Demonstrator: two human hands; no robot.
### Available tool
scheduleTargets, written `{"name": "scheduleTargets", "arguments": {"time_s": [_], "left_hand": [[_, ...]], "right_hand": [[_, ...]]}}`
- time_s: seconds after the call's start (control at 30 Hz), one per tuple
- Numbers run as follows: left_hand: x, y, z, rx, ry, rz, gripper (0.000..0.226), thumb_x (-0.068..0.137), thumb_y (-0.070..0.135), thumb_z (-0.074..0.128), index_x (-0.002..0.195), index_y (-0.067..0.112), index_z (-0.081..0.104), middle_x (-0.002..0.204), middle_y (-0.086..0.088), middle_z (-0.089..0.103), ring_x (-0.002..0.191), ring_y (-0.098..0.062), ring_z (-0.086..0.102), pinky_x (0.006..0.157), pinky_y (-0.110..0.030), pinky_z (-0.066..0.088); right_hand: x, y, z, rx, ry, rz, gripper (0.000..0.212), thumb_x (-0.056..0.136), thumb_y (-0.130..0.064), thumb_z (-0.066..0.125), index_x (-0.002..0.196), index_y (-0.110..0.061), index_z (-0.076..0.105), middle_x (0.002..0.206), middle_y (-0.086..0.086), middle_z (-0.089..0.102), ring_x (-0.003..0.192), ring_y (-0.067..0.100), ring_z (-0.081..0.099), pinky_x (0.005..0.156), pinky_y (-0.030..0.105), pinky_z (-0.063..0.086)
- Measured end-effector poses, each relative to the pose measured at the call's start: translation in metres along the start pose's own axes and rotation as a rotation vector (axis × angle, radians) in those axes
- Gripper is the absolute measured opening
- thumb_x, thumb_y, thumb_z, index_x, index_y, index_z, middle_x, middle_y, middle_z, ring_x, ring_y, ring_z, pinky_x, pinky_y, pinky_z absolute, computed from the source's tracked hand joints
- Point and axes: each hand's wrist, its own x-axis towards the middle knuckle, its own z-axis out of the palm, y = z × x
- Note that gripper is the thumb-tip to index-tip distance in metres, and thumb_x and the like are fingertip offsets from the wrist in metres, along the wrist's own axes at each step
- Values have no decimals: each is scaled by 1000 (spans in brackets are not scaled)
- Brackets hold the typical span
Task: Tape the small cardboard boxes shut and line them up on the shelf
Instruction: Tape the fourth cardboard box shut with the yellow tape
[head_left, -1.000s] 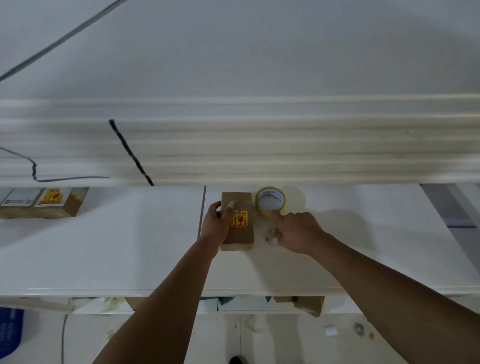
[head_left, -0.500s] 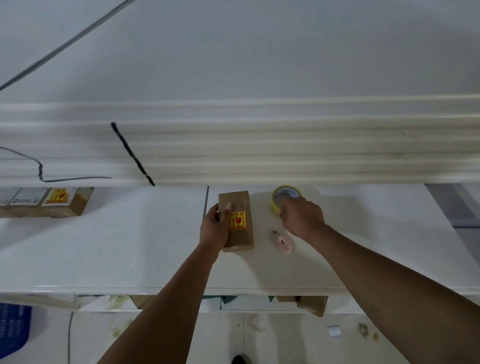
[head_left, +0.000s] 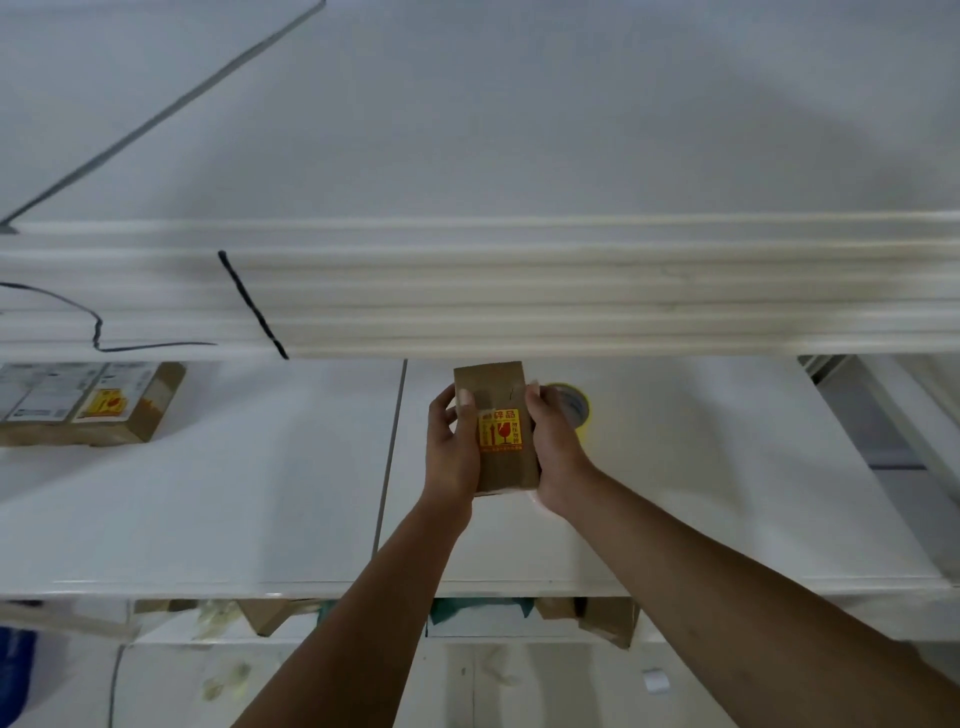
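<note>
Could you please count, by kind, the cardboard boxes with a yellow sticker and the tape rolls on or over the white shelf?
Boxes with a yellow sticker: 2, the held box and the left box.
Tape rolls: 1, the tape roll.
Total: 3.

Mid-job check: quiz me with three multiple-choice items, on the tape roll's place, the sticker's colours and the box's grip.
1. Where is the tape roll? A) on the white shelf behind the right hand B) on the floor C) on the wall
2. The sticker on the small cardboard box is: A) blue B) yellow and red C) green
3. That box is held by: A) one hand B) both hands C) nobody
Key: 1 A, it shows just past that hand; 2 B, red marks on yellow; 3 B, left hand and right hand grip its sides.
</note>
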Motion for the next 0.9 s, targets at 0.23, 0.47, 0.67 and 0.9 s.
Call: {"name": "scheduleTargets", "arguments": {"time_s": [0.23, 0.47, 0.67, 0.9], "left_hand": [[-5, 5, 7, -30, 59, 5, 36, 113, 47, 33, 135, 32, 57, 121, -4, 69, 105, -24, 72, 71, -34, 59], [-18, 7, 7, -1, 31, 19, 36, 112, 52, 30, 137, 38, 52, 116, 3, 69, 100, -16, 72, 67, -29, 59], [-23, 0, 9, 121, 28, 110, 39, 106, 48, 56, 140, 31, 50, 121, 0, 69, 102, -16, 73, 81, -35, 62], [-19, -8, 3, 166, 39, 90, 35, 110, 50, 41, 136, 30, 53, 120, -3, 70, 102, -20, 74, 84, -43, 65]], "right_hand": [[-4, -1, -3, 90, 131, 19, 29, 107, -41, 43, 116, -35, 70, 109, 6, 79, 99, 33, 74, 93, 54, 56], [-12, 1, -13, 126, 43, 20, 58, 90, -75, 59, 123, -30, 71, 117, 9, 78, 107, 34, 76, 98, 62, 56], [-24, -1, -6, -129, 100, -150, 34, 80, -65, 76, 98, -42, 60, 116, 4, 74, 105, 32, 74, 90, 66, 59], [-27, 4, -15, -87, 32, -149, 38, 90, -49, 78, 111, -26, 56, 117, 13, 75, 102, 34, 76, 89, 60, 61]]}}
